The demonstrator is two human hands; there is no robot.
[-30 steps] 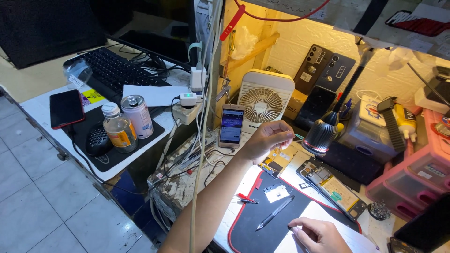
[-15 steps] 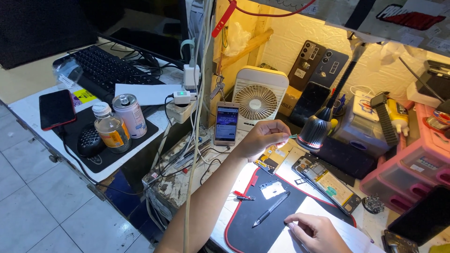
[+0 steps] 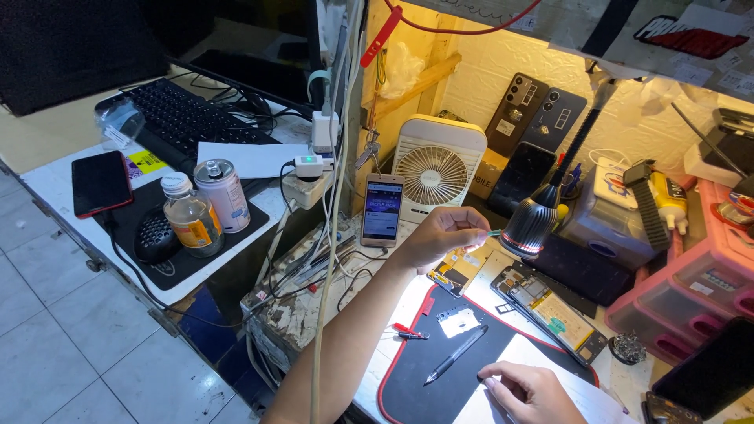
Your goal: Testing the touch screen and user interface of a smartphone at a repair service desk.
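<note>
Two hands are seen over the desk [image 3: 408, 314]. A thin green-tipped tool [image 3: 492, 232] is pinched in the left hand [image 3: 440, 235] — long axis toward three o'clock, tip just beside the lit lamp head [image 3: 528, 228]. The right hand [image 3: 528, 391], fingers curled and holding nothing, is pressed on white paper [image 3: 503, 369] at five o'clock.

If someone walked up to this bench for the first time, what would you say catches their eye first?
Most likely the lit desk lamp at the centre of the bench, with the left hand raised right beside its shade, pinching a small greenish part. Below it an opened phone lies with its insides showing at the edge of a dark red-rimmed mat, on which the right hand rests. Behind stands a white fan.
</note>
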